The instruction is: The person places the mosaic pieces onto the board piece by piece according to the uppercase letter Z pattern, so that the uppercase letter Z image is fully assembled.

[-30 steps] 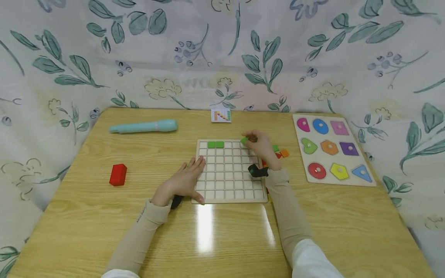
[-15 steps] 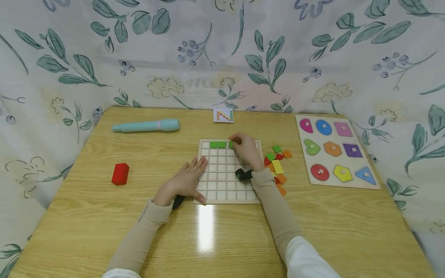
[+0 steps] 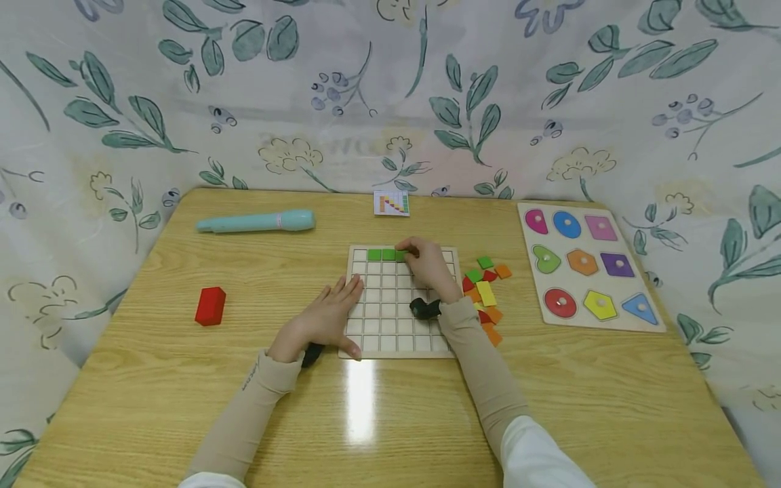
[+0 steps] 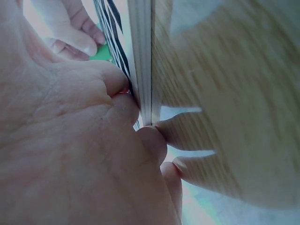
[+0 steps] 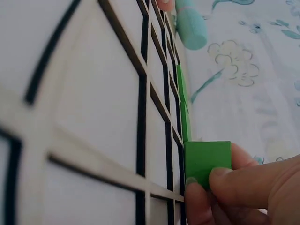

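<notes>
A wooden grid board (image 3: 388, 354) with square cells lies in the middle of the table. My right hand (image 3: 429, 266) pinches a green square tile (image 5: 207, 161) between thumb and fingers at the board's top row. In the right wrist view that tile stands on edge against the grid, beside other green tiles (image 5: 183, 108). Two green tiles (image 3: 381, 255) lie side by side in the top row, just left of the pinched one. My left hand (image 3: 326, 315) rests with spread, straight fingers on the board's left edge; the left wrist view shows its fingertips at that edge.
Loose coloured tiles (image 3: 485, 293) lie right of the board. Farther right is a shape puzzle board (image 3: 564, 247). A small pattern card (image 3: 391, 203) sits behind the grid, a turquoise pen-shaped object (image 3: 256, 221) back left, and a red block (image 3: 210, 306) at left.
My right hand has moved left along the top row with the green tile, from the board's right corner to beside the two green tiles. My left hand has stayed on the edge.
</notes>
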Demonstrator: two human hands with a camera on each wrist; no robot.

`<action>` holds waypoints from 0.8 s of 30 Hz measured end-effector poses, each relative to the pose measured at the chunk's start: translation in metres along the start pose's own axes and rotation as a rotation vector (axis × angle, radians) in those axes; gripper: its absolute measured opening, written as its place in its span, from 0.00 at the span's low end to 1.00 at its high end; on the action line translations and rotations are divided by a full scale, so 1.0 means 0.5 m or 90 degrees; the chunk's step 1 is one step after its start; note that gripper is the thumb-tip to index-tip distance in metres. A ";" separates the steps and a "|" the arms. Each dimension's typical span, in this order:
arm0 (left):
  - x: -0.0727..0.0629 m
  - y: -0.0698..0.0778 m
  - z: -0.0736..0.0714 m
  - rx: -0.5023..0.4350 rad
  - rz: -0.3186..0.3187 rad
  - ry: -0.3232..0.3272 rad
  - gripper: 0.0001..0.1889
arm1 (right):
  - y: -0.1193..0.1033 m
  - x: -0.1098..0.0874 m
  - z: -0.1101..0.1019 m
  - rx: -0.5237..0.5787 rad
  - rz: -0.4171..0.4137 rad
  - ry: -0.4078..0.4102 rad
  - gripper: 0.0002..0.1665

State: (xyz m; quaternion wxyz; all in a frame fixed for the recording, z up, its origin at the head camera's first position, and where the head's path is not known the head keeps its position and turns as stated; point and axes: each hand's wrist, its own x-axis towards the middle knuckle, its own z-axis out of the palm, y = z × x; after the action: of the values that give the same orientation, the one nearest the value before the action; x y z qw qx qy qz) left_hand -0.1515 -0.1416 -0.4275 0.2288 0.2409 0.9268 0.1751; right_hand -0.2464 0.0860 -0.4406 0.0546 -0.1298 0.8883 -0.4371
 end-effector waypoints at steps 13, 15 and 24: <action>-0.001 0.000 -0.002 -0.004 -0.002 0.000 0.73 | -0.002 0.005 -0.003 -0.108 -0.077 -0.040 0.16; -0.002 0.000 -0.002 -0.007 -0.004 0.001 0.73 | -0.001 0.004 -0.003 -0.128 -0.088 -0.052 0.15; -0.004 0.003 -0.002 -0.011 -0.004 0.001 0.72 | -0.001 -0.001 -0.005 -0.155 -0.061 -0.056 0.16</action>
State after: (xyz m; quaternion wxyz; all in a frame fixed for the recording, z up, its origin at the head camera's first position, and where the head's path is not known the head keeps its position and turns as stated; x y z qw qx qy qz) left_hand -0.1500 -0.1417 -0.4254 0.2306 0.2360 0.9262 0.1823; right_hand -0.2461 0.0878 -0.4387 0.0564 -0.1969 0.9244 -0.3217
